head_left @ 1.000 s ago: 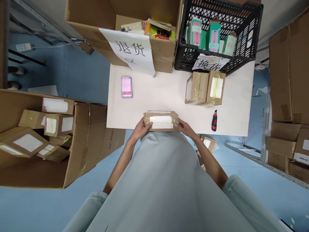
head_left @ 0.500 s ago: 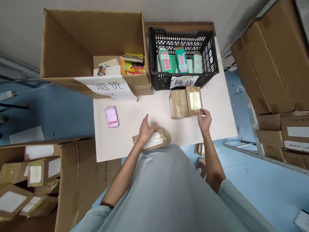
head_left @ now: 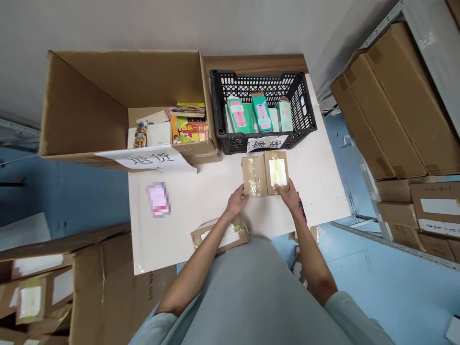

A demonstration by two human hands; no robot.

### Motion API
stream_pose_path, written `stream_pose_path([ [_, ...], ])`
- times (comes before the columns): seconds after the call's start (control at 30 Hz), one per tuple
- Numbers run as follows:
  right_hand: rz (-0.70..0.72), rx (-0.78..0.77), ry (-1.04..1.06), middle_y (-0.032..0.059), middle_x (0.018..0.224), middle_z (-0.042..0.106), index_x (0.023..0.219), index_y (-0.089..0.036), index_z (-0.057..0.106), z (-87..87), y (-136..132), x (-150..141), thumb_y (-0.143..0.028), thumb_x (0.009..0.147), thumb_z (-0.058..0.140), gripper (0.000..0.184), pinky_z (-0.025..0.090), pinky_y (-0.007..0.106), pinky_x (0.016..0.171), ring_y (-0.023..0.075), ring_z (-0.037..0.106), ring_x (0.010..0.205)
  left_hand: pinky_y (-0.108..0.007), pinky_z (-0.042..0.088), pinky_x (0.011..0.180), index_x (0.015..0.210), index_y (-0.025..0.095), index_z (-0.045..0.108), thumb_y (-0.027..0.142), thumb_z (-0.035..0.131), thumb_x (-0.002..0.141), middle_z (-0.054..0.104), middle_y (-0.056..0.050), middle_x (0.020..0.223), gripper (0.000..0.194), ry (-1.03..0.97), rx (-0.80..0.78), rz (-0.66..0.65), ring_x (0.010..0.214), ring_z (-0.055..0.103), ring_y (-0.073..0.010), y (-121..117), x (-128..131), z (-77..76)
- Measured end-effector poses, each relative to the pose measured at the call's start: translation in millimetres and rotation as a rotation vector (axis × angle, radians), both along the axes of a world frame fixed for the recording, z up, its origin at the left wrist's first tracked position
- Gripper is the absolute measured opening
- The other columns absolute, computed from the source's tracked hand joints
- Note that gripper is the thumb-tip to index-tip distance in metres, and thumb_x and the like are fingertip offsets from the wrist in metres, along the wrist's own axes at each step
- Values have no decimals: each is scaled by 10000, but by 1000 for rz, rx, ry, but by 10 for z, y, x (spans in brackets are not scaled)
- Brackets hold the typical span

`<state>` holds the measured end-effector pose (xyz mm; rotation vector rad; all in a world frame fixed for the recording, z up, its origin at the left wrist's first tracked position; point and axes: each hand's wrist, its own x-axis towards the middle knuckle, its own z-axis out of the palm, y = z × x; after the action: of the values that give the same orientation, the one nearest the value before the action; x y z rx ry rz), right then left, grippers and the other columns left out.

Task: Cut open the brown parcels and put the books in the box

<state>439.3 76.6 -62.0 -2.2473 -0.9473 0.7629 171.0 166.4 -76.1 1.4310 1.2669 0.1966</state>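
Observation:
Two small taped cardboard boxes stand side by side on the white table, in front of the black crate. My left hand [head_left: 237,201] has its fingers against the lower left corner of the left cardboard box [head_left: 254,175]. The right cardboard box [head_left: 277,172], with a white label under clear tape, is gripped at its near right corner by my right hand [head_left: 289,195], the thumb on top. A third taped cardboard box [head_left: 230,235] lies at the table's front edge, partly hidden under my left forearm. Beside my right wrist shows a red and black object [head_left: 302,207], mostly covered.
A large open carton [head_left: 125,81] with booklets stands at the back left. Right of it, a black plastic crate [head_left: 266,81] holds green boxes. A blurred pink item [head_left: 158,199] lies on the table [head_left: 161,244]. Shelving with cartons [head_left: 381,105] borders the right; a carton of parcels [head_left: 100,287] stands lower left.
My left hand has moved from above the front box, up and right, to the left box of the pair. My right hand has shifted onto the right box's corner. The view has tilted.

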Motion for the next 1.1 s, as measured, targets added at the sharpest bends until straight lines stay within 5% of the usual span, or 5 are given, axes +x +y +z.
stream_pose_path([
  [0.2,46,-7,105,167,1574,740,1682,-193,569,-8,303,-365,-742,945,741,935,570,478,1217,352,697,1444,-462,634,1089,1540,241,685,296,659,962,812,-80,1462,581,81,-5,118,1076,821,-299,149,-300,69],
  [0.37,185,9,229,143,1610,720,1632,-230,649,-20,283,-31,-813,957,689,893,578,474,1207,320,709,1407,-490,588,1208,1585,200,654,343,698,949,724,-144,1609,653,5,-23,164,1320,779,-334,114,-516,107],
  [0.53,51,-141,-145,278,1627,634,1534,-119,701,-123,-260,505,-830,934,703,930,487,515,1261,390,592,1486,-582,445,1362,1534,205,692,460,710,987,685,-169,1649,604,144,180,288,1575,616,-381,-282,-1163,235],
  [0.77,-67,-472,-288,266,1490,640,1504,-126,673,-407,-940,630,-419,912,771,667,501,480,1176,386,623,1360,-601,508,1311,1488,206,696,486,714,984,683,-196,1630,576,237,144,535,1536,643,-387,-1083,-1981,402],
  [1.1,102,-222,-49,111,1080,817,1277,-153,771,-358,-1066,244,-456,849,687,531,613,432,1037,268,741,1011,-506,661,1104,1384,190,746,475,762,912,785,-174,1461,552,-8,21,637,1253,791,-328,-1723,-2016,302],
])
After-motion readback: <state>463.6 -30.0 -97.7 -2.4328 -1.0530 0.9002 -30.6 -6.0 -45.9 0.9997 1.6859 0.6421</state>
